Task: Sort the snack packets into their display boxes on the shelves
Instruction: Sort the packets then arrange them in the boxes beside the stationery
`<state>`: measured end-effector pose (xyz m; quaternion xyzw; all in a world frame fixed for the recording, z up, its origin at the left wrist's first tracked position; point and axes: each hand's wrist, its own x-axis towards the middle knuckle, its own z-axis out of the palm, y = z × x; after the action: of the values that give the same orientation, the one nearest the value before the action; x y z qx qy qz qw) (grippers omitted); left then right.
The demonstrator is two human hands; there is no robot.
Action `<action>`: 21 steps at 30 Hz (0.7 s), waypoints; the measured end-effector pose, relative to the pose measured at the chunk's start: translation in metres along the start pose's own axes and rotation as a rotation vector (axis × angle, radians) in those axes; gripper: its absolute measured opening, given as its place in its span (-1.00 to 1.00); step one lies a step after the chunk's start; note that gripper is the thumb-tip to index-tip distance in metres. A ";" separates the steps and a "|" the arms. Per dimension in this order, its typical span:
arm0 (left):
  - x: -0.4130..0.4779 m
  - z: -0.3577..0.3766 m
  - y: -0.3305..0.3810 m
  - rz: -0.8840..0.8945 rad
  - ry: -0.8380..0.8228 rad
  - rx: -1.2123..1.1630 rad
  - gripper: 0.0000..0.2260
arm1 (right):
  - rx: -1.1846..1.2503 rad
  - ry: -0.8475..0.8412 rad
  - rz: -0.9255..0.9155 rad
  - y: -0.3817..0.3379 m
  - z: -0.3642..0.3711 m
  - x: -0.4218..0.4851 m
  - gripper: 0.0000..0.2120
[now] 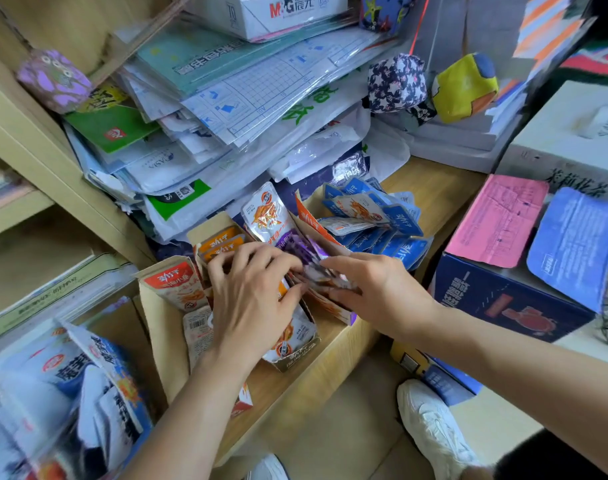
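Far up, a white box [295,15] carries the brand "M&G 晨光" in red and grey, with "70" on its left side. On the right, a white carton [569,140] reads "茉莉花茶" in dark letters. The red snack packet [174,282], near left, shows "劲仔". Other print is too blurred to read.

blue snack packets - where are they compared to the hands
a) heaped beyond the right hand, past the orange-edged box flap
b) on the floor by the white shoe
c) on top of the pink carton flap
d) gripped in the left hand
a: the blue snack packets lie heaped beyond the right hand, past the orange-edged box flap, while that hand and the left hand meet at the purple packets.
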<state>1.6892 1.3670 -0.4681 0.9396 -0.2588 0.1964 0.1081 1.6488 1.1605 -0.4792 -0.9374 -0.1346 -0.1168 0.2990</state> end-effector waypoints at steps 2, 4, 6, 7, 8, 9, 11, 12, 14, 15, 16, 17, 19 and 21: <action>0.000 -0.002 -0.004 -0.005 0.023 -0.036 -0.75 | 0.034 0.052 0.051 0.002 -0.005 0.000 -0.61; -0.002 -0.003 -0.009 0.010 0.045 -0.049 -0.70 | 0.018 0.116 0.082 0.004 -0.009 -0.001 -0.69; -0.004 -0.003 -0.011 0.015 0.052 -0.040 -0.64 | -0.002 0.214 0.094 0.004 -0.011 0.000 -0.78; -0.006 -0.003 -0.012 0.021 0.053 -0.036 -0.62 | -0.002 0.257 0.100 0.004 -0.012 0.000 -0.80; -0.007 -0.003 -0.013 0.025 0.055 -0.033 -0.61 | 0.002 0.285 0.110 0.004 -0.012 0.001 -0.80; -0.008 -0.005 -0.013 0.025 0.057 -0.033 -0.62 | 0.010 0.302 0.124 0.004 -0.012 0.001 -0.80; -0.009 -0.008 -0.013 0.022 0.056 -0.040 -0.65 | 0.028 0.345 0.149 0.004 -0.015 0.002 -0.80; -0.010 -0.009 -0.013 0.024 0.048 -0.042 -0.68 | 0.034 0.374 0.156 0.003 -0.016 0.002 -0.81; -0.010 -0.010 -0.014 0.047 0.036 -0.024 -0.76 | 0.053 0.412 0.173 0.002 -0.019 0.003 -0.81; -0.011 -0.009 -0.015 0.058 0.033 -0.022 -0.81 | 0.079 0.416 0.190 0.002 -0.019 0.004 -0.81; -0.011 -0.009 -0.016 0.063 0.034 -0.028 -0.84 | 0.114 0.414 0.218 0.002 -0.019 0.004 -0.80; -0.012 -0.008 -0.018 0.062 0.039 -0.036 -0.85 | 0.148 0.412 0.253 0.004 -0.018 0.004 -0.80; -0.012 -0.009 -0.019 0.059 0.059 -0.032 -0.85 | 0.214 0.422 0.327 0.008 -0.017 0.005 -0.79; -0.011 -0.009 -0.018 0.048 0.076 -0.009 -0.83 | 0.287 0.427 0.383 0.010 -0.018 0.005 -0.79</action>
<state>1.6870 1.3896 -0.4661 0.9246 -0.2776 0.2332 0.1173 1.6546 1.1427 -0.4684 -0.8483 0.0950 -0.2323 0.4663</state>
